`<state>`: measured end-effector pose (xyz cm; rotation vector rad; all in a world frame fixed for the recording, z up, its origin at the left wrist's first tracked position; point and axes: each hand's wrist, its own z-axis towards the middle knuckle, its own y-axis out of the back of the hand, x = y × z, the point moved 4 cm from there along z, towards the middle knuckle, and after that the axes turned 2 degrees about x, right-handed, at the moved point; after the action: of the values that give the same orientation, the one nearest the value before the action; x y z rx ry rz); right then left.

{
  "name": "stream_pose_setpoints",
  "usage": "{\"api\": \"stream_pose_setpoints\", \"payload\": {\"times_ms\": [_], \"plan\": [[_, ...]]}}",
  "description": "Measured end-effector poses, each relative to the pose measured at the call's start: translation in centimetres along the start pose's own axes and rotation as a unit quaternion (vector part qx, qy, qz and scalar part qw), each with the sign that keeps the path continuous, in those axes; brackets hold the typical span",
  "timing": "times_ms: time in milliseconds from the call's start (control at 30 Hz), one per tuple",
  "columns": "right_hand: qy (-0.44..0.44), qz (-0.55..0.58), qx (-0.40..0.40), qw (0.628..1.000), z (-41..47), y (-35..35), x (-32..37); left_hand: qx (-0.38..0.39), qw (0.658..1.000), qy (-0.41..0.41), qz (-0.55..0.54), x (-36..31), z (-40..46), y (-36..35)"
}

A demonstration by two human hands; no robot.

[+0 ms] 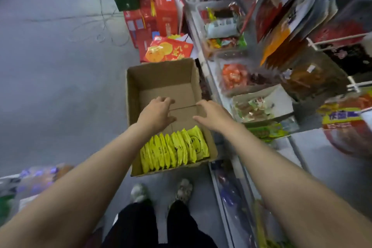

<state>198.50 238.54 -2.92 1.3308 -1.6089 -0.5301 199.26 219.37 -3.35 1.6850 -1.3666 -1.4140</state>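
While looking straight down from head height: open brown cardboard box (pixel 161 74) standing on grey concrete floor (pixel 60 86), just beside the foot of a white shop shelf (pixel 213 86). Row of bright yellow foil snack packets (pixel 175 151) on edge, spanning the near end of the box; far half bare cardboard.

Left hand (pixel 159 115) and right hand (pixel 213 116) both over the bare half, apart from each other, neither on the packets. Both released: fingers loosely curled, grasping nothing. Cannot tell whether the fingertips touch the box bottom or hang above it.

Print on the packets too smeared to read beyond a dark round mark. Tall red cardboard cartons (pixel 165 12) beyond the box, cut off by the top edge. Clear plastic tubs of mixed wrapped snacks (pixel 221 16) on the shelf, blurred; contents not identifiable. Hanging bags at far right streaked by motion, unreadable. Two pale shoes (pixel 138 193) below the box; dark trouser legs cut off at the bottom edge.
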Motion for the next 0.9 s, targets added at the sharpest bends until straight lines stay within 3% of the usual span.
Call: {"api": "stream_pose_setpoints", "payload": {"times_ms": [167, 400, 667, 900], "plan": [[-0.048, 0.034, 0.085, 0.995, 3.4, -8.3, -3.6, 0.112, 0.993, 0.034, -0.026, 4.3, 1.3, -8.7], [-0.137, 0.090, 0.147, 0.976, 7.5, -17.4, -6.7, 0.210, 0.976, 0.005, -0.064, 7.8, 5.6, -16.6], [-0.243, 0.204, 0.153, 0.936, 10.2, -24.4, -8.8, 0.250, 0.955, -0.058, -0.147, 9.9, 10.0, -22.6], [-0.246, 0.273, 0.133, 0.920, 10.1, -26.4, -9.8, 0.241, 0.956, 0.009, -0.165, 10.1, 11.5, -24.5]]}}
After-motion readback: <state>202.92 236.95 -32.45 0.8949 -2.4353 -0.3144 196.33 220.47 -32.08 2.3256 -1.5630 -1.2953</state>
